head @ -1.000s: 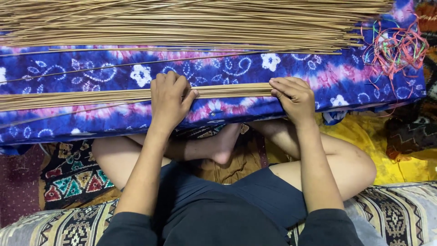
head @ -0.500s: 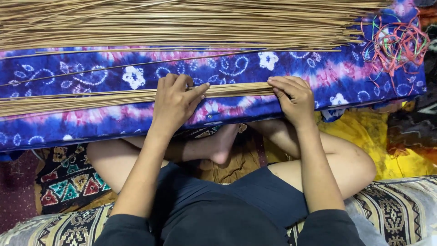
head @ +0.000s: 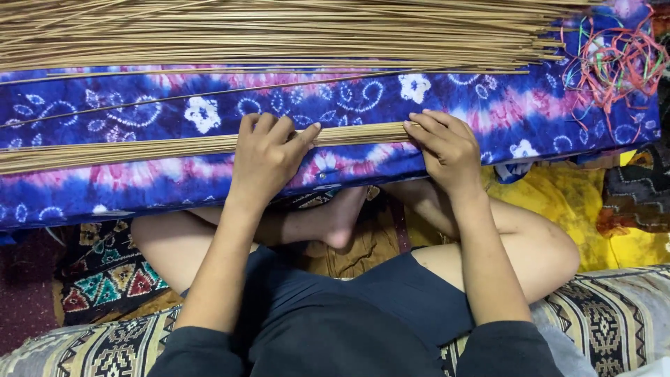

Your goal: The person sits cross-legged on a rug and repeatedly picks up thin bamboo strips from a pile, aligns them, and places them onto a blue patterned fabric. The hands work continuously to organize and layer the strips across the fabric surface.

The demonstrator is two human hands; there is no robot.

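1. A small bundle of thin tan sticks (head: 139, 148) lies lengthwise across a blue and pink tie-dye cushion (head: 488, 112), running from the left edge of the view to the person's hands.
2. The left hand (head: 269, 157) rests on top of the bundle, fingers curled over its far side and thumb stretched out along the sticks toward the right; the fingers press down on the sticks rather than close fully round them.
3. The right hand (head: 447, 146) sits at the bundle's right end, fingers bent and close together, fingertips touching the stick ends; whether they pinch any stick cannot be told.
4. Between the two hands a short stretch of the bundle shows bare.
5. A much larger heap of loose sticks (head: 279, 31) lies along the far side of the cushion, well apart from both hands.
6. A tangle of coloured bands (head: 618, 59) lies on the cushion's far right corner.
7. The person sits cross-legged, bare foot (head: 342, 220) below the cushion edge.
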